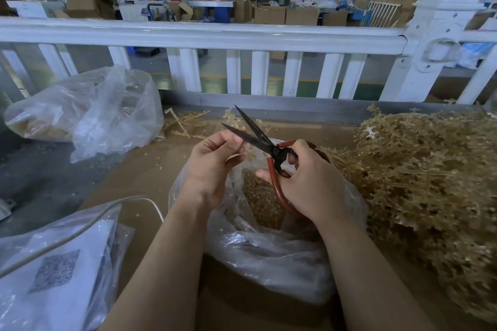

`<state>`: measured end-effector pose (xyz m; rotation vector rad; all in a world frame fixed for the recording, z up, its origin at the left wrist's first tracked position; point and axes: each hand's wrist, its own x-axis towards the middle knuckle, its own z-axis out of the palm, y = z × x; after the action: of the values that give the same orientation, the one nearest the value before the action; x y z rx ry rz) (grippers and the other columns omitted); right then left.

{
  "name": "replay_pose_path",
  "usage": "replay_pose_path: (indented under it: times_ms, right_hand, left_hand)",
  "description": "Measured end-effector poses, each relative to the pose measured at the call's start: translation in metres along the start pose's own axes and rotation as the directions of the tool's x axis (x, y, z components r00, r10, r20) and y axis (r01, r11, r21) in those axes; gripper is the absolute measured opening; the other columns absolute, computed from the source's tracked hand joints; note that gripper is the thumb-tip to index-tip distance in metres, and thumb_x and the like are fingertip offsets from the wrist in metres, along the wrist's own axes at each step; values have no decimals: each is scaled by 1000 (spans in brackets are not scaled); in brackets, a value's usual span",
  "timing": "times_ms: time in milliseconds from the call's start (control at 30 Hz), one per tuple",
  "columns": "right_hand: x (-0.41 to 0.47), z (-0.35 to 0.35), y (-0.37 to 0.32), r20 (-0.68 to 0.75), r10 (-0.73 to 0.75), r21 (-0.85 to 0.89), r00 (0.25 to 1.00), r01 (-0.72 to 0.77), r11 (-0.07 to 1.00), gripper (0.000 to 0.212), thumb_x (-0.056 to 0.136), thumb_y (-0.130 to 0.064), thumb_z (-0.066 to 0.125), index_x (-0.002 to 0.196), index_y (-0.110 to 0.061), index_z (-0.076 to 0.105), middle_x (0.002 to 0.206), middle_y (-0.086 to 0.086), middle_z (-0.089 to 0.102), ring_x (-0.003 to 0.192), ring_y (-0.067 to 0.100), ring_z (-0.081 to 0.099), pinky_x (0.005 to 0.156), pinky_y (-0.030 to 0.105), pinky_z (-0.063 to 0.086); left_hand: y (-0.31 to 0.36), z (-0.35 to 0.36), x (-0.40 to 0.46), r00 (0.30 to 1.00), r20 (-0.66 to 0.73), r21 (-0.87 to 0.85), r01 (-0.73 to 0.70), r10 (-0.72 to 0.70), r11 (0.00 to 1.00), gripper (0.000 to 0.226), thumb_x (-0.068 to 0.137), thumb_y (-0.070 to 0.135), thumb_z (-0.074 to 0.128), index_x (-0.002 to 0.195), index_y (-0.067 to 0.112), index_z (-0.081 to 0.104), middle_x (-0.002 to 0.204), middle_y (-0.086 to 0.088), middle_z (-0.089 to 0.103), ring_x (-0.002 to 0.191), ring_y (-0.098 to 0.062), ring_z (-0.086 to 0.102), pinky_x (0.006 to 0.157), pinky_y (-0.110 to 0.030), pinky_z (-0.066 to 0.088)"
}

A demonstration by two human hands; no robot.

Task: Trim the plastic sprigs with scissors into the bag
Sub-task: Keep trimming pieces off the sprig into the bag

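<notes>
My right hand (312,183) grips the red handles of black-bladed scissors (258,137), whose blades stand apart and point up and left. My left hand (212,161) pinches a small tan plastic sprig (248,153) between the blades, right above the open clear bag (269,247). Tan trimmed bits (262,199) fill the bottom of that bag. Most of the sprig is hidden by my fingers. A big heap of untrimmed tan sprigs (425,185) lies at the right.
A second clear bag (88,113) with tan pieces lies at the back left. A plastic sleeve holding a printed sheet (53,271) and a white cable (80,228) sit at the front left. Loose sprigs (188,123) lie before the white railing (215,35).
</notes>
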<state>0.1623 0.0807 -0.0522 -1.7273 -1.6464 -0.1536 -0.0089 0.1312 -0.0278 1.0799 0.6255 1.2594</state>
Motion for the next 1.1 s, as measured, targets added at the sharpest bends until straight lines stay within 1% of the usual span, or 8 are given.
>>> replay_pose_path:
  times_ms: [200, 333, 433, 533, 600, 700, 800, 1100]
  right_hand:
    - [-1, 1, 0, 8, -14, 14, 1000, 14, 1000, 63, 67, -91, 47, 96, -36, 46, 92, -22, 55, 81, 2, 53, 57, 10, 34]
    - [-1, 0, -2, -2, -16, 15, 1000, 16, 1000, 66, 67, -94, 41, 96, -35, 47, 90, -22, 55, 78, 2, 52, 57, 7, 30]
    - [-1, -2, -4, -5, -11, 18, 1000, 12, 1000, 68, 65, -94, 38, 95, -33, 48, 87, -21, 55, 76, 2, 53, 57, 7, 30]
    - [0, -2, -4, -6, -15, 14, 1000, 15, 1000, 65, 67, -92, 44, 92, -32, 49, 84, -20, 55, 74, 3, 53, 56, 8, 33]
    - [0, -3, -5, -15, -19, 15, 1000, 19, 1000, 67, 67, -92, 40, 91, -31, 51, 83, -20, 56, 73, 3, 53, 56, 9, 35]
    - [-1, -4, -6, -32, -19, 2, 999, 19, 1000, 70, 67, -92, 37, 90, -28, 53, 80, -18, 57, 67, 5, 55, 56, 17, 46]
    - [-1, -5, -7, -58, -29, 5, 998, 29, 1000, 69, 69, -93, 34, 86, -28, 51, 74, -19, 55, 63, 5, 54, 58, 23, 51]
    - [-2, -4, -6, -63, -50, 4, 997, 50, 999, 69, 72, -89, 37, 90, -26, 58, 73, -18, 58, 60, 5, 55, 57, 20, 49]
  left_hand:
    - [1, 1, -2, 999, 47, -16, -24, 25, 1000, 2, 75, 7, 62, 74, 7, 60, 67, -5, 55, 64, -14, 51, 70, -24, 48]
    - [-1, 2, -2, 998, 60, 18, -28, 27, 999, 7, 72, 6, 65, 79, 6, 63, 67, -2, 62, 65, -14, 54, 69, -22, 51]
    - [-2, 1, -2, 997, 73, 74, -26, 21, 997, 13, 73, 9, 67, 84, 5, 64, 70, -1, 64, 68, -12, 56, 71, -23, 48]
    - [-1, 0, -2, 998, 54, 104, -30, 24, 994, 13, 71, 14, 69, 82, 9, 68, 69, 1, 65, 68, -11, 56, 69, -23, 43]
    - [-1, 1, -2, 999, 43, 93, -26, 22, 995, 9, 70, 14, 69, 79, 10, 68, 68, 1, 65, 67, -12, 56, 69, -25, 42]
    - [-1, 1, -3, 999, 46, 96, -25, 20, 995, 13, 72, 13, 68, 84, 6, 66, 68, 1, 64, 67, -12, 56, 69, -26, 41]
    - [-1, 1, -3, 999, 49, 86, -28, 24, 996, 18, 73, 12, 67, 88, 2, 63, 67, 0, 62, 68, -13, 55, 70, -26, 40]
    - [0, 4, -3, 998, 48, 76, -31, 28, 997, 16, 73, 12, 66, 87, 5, 62, 65, 2, 64, 65, -12, 54, 63, -21, 40]
